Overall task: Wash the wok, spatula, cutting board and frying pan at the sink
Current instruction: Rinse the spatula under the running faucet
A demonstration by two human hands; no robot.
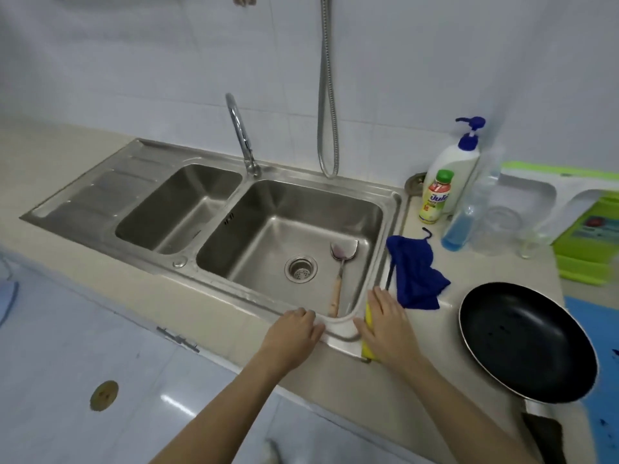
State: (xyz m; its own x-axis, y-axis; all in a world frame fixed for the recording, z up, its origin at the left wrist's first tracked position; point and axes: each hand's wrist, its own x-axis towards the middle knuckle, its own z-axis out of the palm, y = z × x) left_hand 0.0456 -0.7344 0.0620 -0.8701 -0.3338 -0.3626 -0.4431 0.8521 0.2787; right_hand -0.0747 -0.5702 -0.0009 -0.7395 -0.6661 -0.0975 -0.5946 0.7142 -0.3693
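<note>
Left hand (294, 333): rests on the front rim of the sink (392, 199), fingers loosely curled over the edge, grasping nothing; right hand (385, 324): lies flat, fingers straight and released, pressing on a yellow sponge (367, 346) at the sink's front right corner.

Spatula (340, 262): lies in the right basin, just beyond the fingers of both hands; metal blade points away from the person, wooden handle points toward the front rim, between the two hands; drain strainer (300, 268) sits just left of the spatula.

Frying pan (526, 339): black, on the bench (432, 333) to the right of the right hand, apart from it; handle points toward the person.

Blue cloth (415, 272): crumpled on the bench just beyond the right fingers, beside the sink rim.

Farther right and beyond the cloth: pump bottle (455, 162) with blue head, small bottle with green cap (435, 195), clear bottle holding blue liquid (464, 222); these stand close together.

Faucet (241, 135): rises behind the divider of the two basins; a metal hose (326, 95) hangs from above, to its right.
</note>
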